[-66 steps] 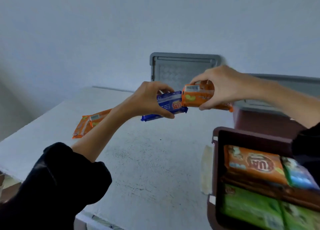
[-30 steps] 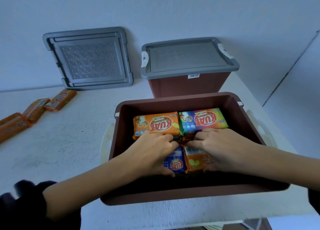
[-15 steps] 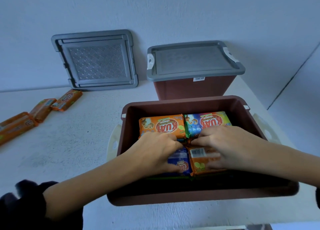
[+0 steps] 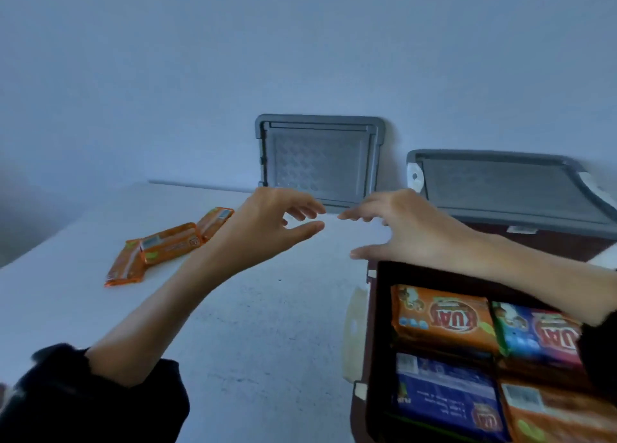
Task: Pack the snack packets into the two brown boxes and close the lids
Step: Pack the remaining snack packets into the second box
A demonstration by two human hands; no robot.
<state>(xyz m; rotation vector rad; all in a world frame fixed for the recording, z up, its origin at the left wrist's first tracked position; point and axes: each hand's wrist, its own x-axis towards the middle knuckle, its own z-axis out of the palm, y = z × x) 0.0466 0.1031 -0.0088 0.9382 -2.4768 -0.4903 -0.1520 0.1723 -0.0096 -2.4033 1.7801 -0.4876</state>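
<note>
An open brown box (image 4: 373, 325) at the lower right holds several snack packets: an orange one (image 4: 440, 315), a blue-and-red one (image 4: 537, 332), a dark blue one (image 4: 444, 396) and another orange one (image 4: 561, 416). Behind it stands a second brown box (image 4: 551, 242) with its grey lid (image 4: 507, 185) on. My left hand (image 4: 270, 225) and my right hand (image 4: 404, 229) hover empty above the white table, fingers spread and fingertips nearly meeting. Three orange packets (image 4: 163, 242) lie loose on the table to the left of my left hand.
A loose grey lid (image 4: 319, 160) leans upright against the wall behind my hands. The white table (image 4: 250, 342) ends at a left edge near the loose packets. A cream handle (image 4: 354, 335) sticks out from the open box's left side.
Both hands have left the open box, leaving the blue and orange packets inside, and have risen empty over the table. My view has swung to the left.
</note>
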